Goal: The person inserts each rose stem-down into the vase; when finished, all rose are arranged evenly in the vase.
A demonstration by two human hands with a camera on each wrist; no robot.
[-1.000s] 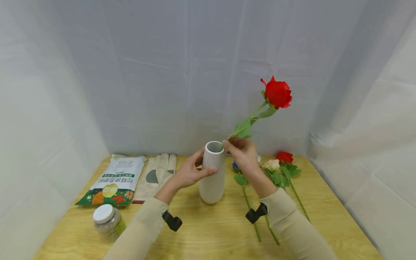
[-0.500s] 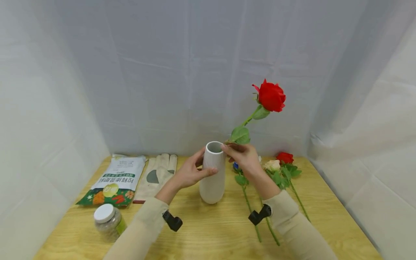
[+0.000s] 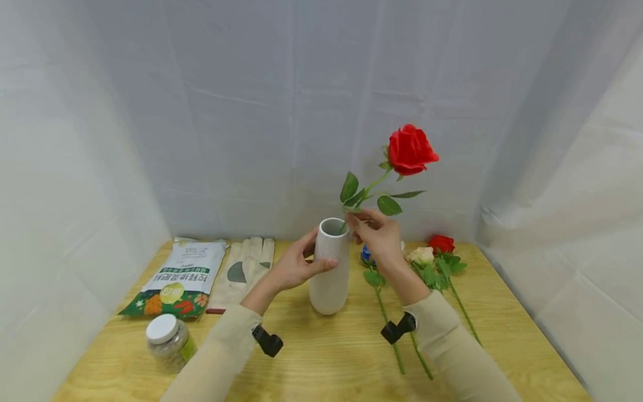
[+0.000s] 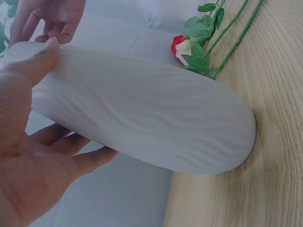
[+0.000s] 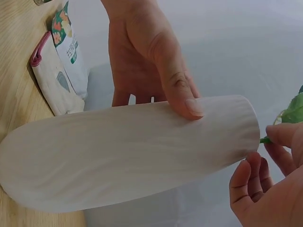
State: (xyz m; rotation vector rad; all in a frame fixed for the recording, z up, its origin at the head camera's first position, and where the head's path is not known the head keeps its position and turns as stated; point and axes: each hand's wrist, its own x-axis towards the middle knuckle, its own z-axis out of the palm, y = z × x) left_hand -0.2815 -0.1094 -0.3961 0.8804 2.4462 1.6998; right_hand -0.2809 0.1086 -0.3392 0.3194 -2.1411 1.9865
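Centrally in the head view, the left hand [image 3: 293,267] grips an upright white vase [image 3: 329,282] on the table [image 3: 321,363]; the right hand [image 3: 379,237] pinches a red rose [image 3: 411,149] by its stem [image 3: 343,228], which dips into the mouth [image 3: 332,227]. Loose flowers [image 3: 421,255] lie to the right. The left wrist view shows the thumb [image 4: 45,60] across the vase's upper part; the right wrist view, fingertips [image 5: 277,133] beside the mouth.

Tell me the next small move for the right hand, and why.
Probably, the right hand should lower the held red rose deeper into the white vase: its stem enters the mouth, its leaves sit above it, and the left hand grips the vase.
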